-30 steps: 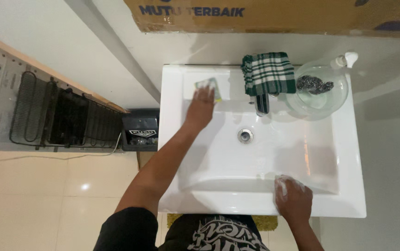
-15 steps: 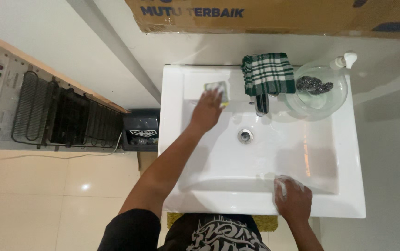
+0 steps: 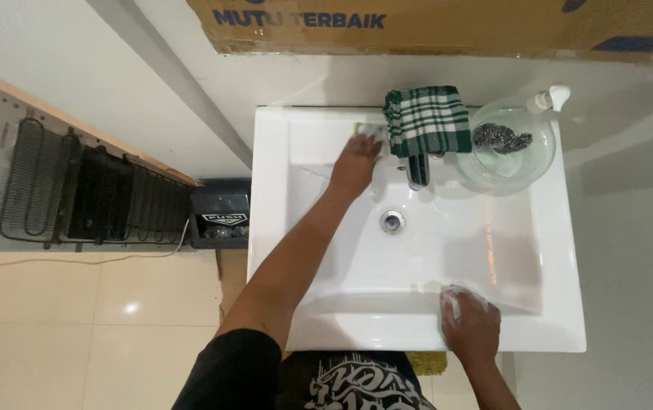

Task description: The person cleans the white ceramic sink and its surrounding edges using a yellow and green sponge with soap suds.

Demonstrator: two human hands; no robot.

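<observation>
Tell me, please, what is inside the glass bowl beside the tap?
The glass bowl holds a steel wool scourer; a white pump nozzle overhangs its rim. What lies beneath the scourer cannot be seen.

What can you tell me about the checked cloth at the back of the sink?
The checked cloth is dark green and white plaid, soft woven fabric by its look, folded into a thick, roughly square pad. It lies flat on the back ledge of the white sink, draped over the top of the tap, whose spout shows below its front edge. To its right stands a clear glass bowl; whether they touch is unclear. The left hand presses a sponge right beside the cloth's left edge.
</observation>
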